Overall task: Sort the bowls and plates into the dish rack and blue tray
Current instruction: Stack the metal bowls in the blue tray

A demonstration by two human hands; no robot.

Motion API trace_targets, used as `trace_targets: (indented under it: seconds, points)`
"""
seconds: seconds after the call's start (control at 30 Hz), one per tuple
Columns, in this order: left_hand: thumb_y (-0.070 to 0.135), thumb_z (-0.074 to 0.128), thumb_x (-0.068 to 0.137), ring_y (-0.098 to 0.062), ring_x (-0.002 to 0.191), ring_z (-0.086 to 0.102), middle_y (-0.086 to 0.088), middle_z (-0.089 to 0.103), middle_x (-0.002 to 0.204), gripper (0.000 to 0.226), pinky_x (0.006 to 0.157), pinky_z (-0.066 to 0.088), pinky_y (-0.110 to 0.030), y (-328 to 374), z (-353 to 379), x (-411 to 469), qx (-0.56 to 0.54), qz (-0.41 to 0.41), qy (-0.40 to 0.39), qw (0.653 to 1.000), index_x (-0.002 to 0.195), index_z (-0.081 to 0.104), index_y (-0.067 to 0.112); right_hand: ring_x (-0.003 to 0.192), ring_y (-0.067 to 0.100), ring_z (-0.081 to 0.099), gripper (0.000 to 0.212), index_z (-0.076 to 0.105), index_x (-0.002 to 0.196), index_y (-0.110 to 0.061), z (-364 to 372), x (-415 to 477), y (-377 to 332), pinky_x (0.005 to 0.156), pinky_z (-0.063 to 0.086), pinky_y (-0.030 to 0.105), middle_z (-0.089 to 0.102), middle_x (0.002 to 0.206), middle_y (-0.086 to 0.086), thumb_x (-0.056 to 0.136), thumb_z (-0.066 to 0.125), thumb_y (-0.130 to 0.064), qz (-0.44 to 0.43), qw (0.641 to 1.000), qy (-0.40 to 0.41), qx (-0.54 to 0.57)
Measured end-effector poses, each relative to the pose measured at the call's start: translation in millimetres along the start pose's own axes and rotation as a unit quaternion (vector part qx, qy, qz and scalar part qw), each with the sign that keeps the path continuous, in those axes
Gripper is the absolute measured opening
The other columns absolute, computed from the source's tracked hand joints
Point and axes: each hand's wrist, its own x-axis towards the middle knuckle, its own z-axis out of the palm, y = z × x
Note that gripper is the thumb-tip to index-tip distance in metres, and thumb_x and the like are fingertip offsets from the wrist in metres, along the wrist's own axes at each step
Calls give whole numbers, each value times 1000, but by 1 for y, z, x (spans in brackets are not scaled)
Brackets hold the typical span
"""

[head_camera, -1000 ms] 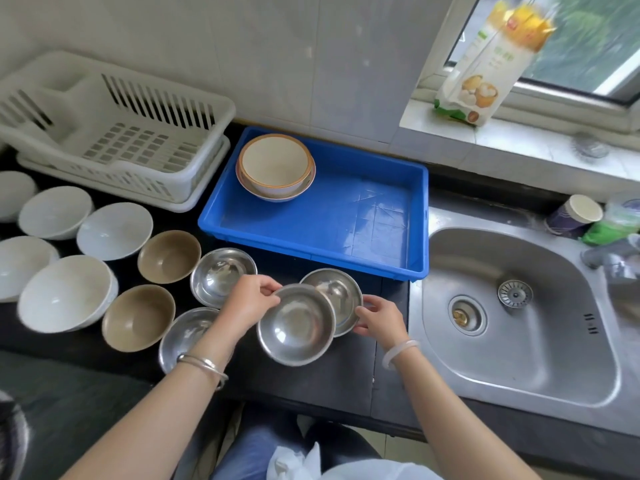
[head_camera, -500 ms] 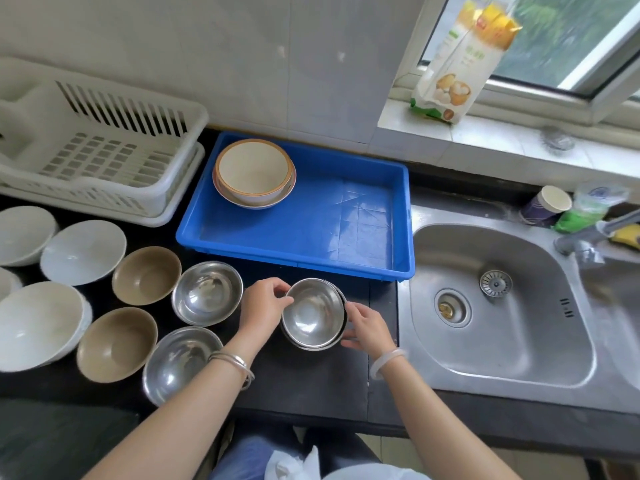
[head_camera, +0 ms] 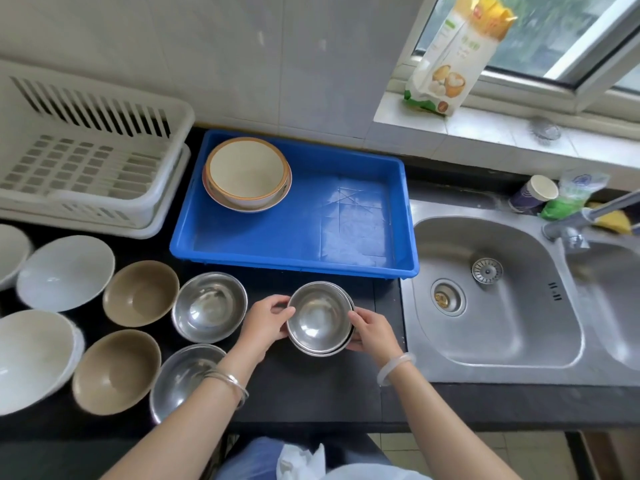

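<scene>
Two steel bowls, nested into one stack (head_camera: pixel 318 318), sit on the dark counter just in front of the blue tray (head_camera: pixel 363 268). My left hand (head_camera: pixel 266 320) grips the stack's left rim and my right hand (head_camera: pixel 372 332) holds its right side. In the tray's far left corner a cream bowl with an orange rim (head_camera: pixel 246 173) rests on a plate. The white dish rack (head_camera: pixel 86 161) stands to the left of the tray. Two more steel bowls (head_camera: pixel 209 306) lie left of my hands, then two brown bowls (head_camera: pixel 140 292) and several white bowls (head_camera: pixel 65 271).
A steel sink (head_camera: pixel 491 292) with a tap (head_camera: pixel 588 216) lies right of the counter strip. On the windowsill stands a food bag (head_camera: pixel 453 60). A paper cup (head_camera: pixel 535 194) and a green item sit behind the sink. The counter's front edge is near my body.
One second ago my left hand held one steel bowl tilted beside the other; it now sits nested inside that bowl, and both hands hold the stack.
</scene>
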Motion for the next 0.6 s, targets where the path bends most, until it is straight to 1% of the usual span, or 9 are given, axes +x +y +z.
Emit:
trace_targets:
  seconds: [0.07, 0.13, 0.2, 0.27, 0.33, 0.4, 0.43, 0.5, 0.6]
  points:
    - [10, 59, 89, -19, 93, 62, -1, 62, 96, 25, 67, 53, -26, 7, -5, 1, -2, 14, -2, 1000, 113, 58, 16, 72, 19, 60, 24, 65, 81, -6, 1, -2, -7, 67, 60, 35, 55, 76, 10, 94, 50, -19, -16, 1000, 2, 1]
    - [11, 60, 88, -18, 93, 62, -3, 63, 98, 24, 64, 53, -23, 19, -10, 0, -14, 32, -1, 999, 111, 59, 17, 70, 18, 61, 26, 65, 73, -12, 0, -4, -19, 67, 59, 35, 54, 72, 8, 93, 51, -19, -37, 999, 2, 7]
    - [11, 61, 87, -16, 90, 64, -2, 64, 97, 20, 61, 54, -22, 36, -13, 2, -29, 48, -2, 998, 107, 59, 15, 72, 18, 64, 24, 69, 77, -14, -2, -3, -36, 64, 58, 32, 58, 73, 6, 94, 51, -19, -58, 998, 6, 15]
    - [12, 61, 87, -18, 90, 64, -2, 65, 96, 18, 65, 55, -23, 55, -14, 3, -40, 61, -2, 997, 106, 60, 12, 72, 18, 66, 22, 69, 83, -11, -6, 0, -55, 61, 58, 29, 59, 74, 6, 94, 52, -18, -74, 997, 14, 21]
    - [12, 62, 87, -19, 88, 65, -3, 65, 93, 14, 63, 55, -21, 75, -13, 5, -43, 83, 0, 996, 101, 60, 11, 66, 16, 66, 22, 68, 81, -15, -12, 7, -77, 60, 58, 28, 56, 71, 4, 95, 51, -19, -85, 996, 21, 15]
    - [12, 63, 86, -17, 84, 65, 0, 65, 89, 10, 58, 55, -16, 95, -10, 9, -44, 108, 3, 993, 96, 60, 14, 67, 19, 66, 22, 67, 80, -17, -20, 16, -98, 60, 59, 28, 55, 72, 3, 95, 51, -20, -95, 995, 22, 12]
    - [12, 62, 86, -16, 82, 65, 1, 65, 87, 10, 58, 55, -15, 104, -8, 12, -48, 118, 4, 992, 96, 60, 14, 68, 21, 66, 23, 67, 79, -17, -23, 22, -108, 59, 59, 27, 55, 74, 4, 95, 51, -20, -98, 995, 20, 16]
    - [11, 61, 87, -13, 79, 64, 2, 65, 86, 13, 59, 55, -14, 120, -3, 21, -57, 122, 6, 991, 101, 61, 13, 62, 19, 67, 25, 68, 76, -17, -29, 35, -125, 55, 57, 25, 57, 75, 4, 94, 51, -19, -99, 995, 17, 25]
    - [14, 57, 91, -12, 77, 62, 1, 63, 92, 19, 63, 55, -23, 136, 9, 39, -83, 91, 15, 992, 110, 59, 12, 54, 13, 67, 21, 68, 80, -18, -33, 60, -143, 51, 55, 21, 60, 80, 5, 94, 52, -19, -92, 995, 14, 30]
